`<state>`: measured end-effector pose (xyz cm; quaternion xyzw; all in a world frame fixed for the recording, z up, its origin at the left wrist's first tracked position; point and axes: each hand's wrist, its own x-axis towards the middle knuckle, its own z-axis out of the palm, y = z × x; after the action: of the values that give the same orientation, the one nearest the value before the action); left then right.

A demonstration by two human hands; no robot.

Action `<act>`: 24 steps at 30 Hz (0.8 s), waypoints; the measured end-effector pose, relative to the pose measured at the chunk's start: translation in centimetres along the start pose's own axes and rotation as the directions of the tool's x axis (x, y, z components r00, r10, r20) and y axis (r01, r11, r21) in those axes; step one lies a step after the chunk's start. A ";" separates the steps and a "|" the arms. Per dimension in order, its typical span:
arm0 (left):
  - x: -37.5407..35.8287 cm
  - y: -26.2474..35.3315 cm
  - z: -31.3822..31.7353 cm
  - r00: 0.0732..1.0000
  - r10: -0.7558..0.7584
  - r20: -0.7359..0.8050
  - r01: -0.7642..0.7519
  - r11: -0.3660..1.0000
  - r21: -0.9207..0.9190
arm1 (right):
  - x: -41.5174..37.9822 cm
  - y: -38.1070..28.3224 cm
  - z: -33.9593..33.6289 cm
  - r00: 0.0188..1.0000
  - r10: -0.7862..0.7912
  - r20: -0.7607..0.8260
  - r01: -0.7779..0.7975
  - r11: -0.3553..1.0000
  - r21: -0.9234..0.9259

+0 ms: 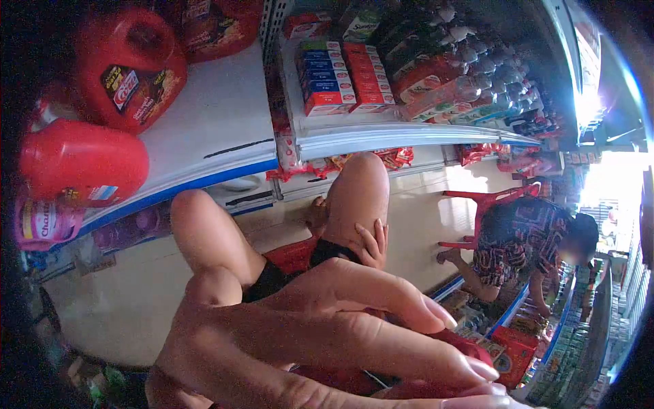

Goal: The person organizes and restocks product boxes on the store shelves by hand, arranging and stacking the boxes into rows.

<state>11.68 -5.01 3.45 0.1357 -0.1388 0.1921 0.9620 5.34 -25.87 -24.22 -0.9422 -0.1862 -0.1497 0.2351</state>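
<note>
My left hand [320, 341] fills the lower middle of the head view, very near the camera. Its back faces me, and the slightly bent fingers stretch to the right with gaps between them. Nothing shows in its grasp. Further down, my right hand [371, 244] rests with spread fingers on my bare right thigh [357, 198], just beside the knee. Its forearm is hidden behind the left hand. A red plastic seat [293, 255] shows between my legs, below the black shorts [266, 281].
Ahead stands a shelf [211, 119] with large red jugs [129, 75], stacked soap boxes [327, 78] and rows of pump bottles [443, 82]. To the right, a person in a patterned shirt [521, 235] sits on a red chair [477, 204] beside another stocked shelf. A red box [514, 354] lies lower right.
</note>
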 end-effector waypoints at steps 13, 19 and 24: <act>4.0 2.8 -3.3 0.883 -0.266 0.387 0.149 0.940 0.307 | -0.4 0.3 0.3 1.000 0.004 0.016 -0.003 0.999 -0.049; 3.8 3.5 -3.8 0.849 -0.318 0.423 0.160 0.916 0.368 | 0.3 -0.6 -0.5 0.998 0.049 0.038 -0.049 0.999 0.016; 3.9 3.4 -3.5 0.806 -0.362 0.468 0.168 0.899 0.405 | -0.1 0.1 0.1 1.000 0.005 0.010 -0.005 0.999 -0.032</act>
<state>14.52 0.42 2.23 0.3677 -0.3433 0.0298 0.8637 5.30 -25.92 -24.40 -0.9470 -0.1828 -0.1471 0.2196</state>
